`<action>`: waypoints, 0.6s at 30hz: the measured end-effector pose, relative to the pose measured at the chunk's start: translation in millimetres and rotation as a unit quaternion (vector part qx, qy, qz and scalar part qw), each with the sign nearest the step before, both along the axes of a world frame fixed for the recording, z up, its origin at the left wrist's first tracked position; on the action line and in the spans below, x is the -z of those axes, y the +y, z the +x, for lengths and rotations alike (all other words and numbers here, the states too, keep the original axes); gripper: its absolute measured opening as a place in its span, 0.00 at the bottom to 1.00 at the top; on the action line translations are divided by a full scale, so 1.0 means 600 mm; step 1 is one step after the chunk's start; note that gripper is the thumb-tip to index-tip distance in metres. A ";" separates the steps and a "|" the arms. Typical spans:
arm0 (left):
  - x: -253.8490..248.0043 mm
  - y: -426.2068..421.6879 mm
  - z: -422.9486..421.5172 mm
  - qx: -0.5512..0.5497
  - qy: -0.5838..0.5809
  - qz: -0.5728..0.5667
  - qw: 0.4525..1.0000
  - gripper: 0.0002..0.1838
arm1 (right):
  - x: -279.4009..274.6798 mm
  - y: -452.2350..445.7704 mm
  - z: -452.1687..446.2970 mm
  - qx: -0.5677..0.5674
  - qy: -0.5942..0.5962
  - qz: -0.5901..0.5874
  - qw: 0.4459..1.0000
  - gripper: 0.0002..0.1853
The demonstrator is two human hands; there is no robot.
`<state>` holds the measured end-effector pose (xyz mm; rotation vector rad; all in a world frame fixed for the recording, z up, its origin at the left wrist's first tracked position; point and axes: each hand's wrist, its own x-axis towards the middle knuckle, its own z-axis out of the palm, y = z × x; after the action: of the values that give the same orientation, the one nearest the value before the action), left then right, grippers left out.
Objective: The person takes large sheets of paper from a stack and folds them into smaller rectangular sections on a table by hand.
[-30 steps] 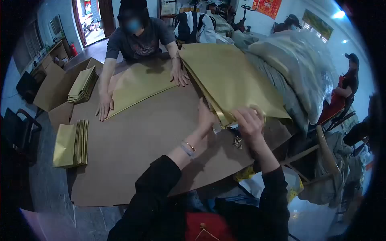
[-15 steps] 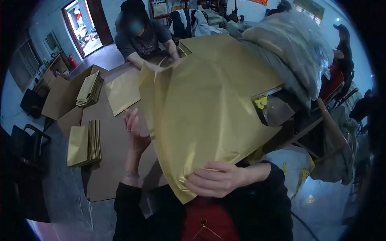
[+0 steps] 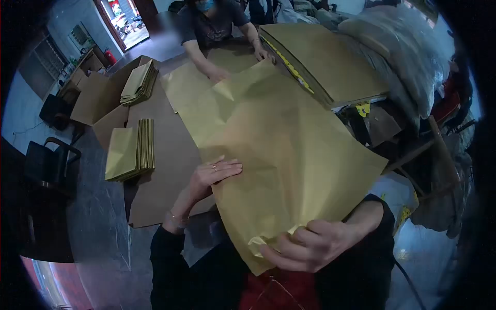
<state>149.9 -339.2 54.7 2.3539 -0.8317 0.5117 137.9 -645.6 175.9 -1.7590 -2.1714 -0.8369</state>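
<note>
A large sheet of golden-brown paper (image 3: 305,150) stretches across the table in front of me, its near corner hanging over the edge by my body. My left hand (image 3: 217,173) lies flat on the sheet's left side, fingers stretched out. At the near edge, my right hand (image 3: 310,245) is closed on the sheet, and the paper crumples beside its fingers. Another piece of the same paper (image 3: 191,88) shows beneath or beside the sheet's far left; their overlap is hard to make out.
Across the table, a co-worker (image 3: 214,31) has both hands by the sheet's far end. Folded paper stacks (image 3: 129,152) stand at the left, near an open cardboard box (image 3: 98,98). A big paper pile (image 3: 330,62) and plastic-wrapped sacks (image 3: 392,46) sit at the right.
The sheet, raised and billowing before, now lies flatter. My left hand has come down from the air onto it. My right hand keeps its hold. The co-worker's hands now show by the far end.
</note>
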 end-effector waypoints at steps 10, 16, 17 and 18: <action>-0.086 0.052 -0.096 -0.062 0.126 -0.075 0.987 0.21 | 0.219 -0.266 0.247 0.332 0.546 0.322 0.699 0.27; -0.076 0.076 -0.143 -0.083 0.272 -0.253 0.925 0.17 | 0.389 -0.256 0.220 0.456 0.542 0.118 0.696 0.29; -0.085 0.056 -0.158 -0.096 0.259 -0.359 0.891 0.19 | 0.397 -0.236 0.211 0.436 0.559 0.109 0.697 0.30; -0.093 0.046 -0.169 -0.108 0.241 -0.461 0.847 0.21 | 0.405 -0.218 0.209 0.414 0.577 0.099 0.697 0.31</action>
<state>48.7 -311.7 110.4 1.5403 -0.0234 0.2779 263.4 -776.6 -67.1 -2.1738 -0.4331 0.0672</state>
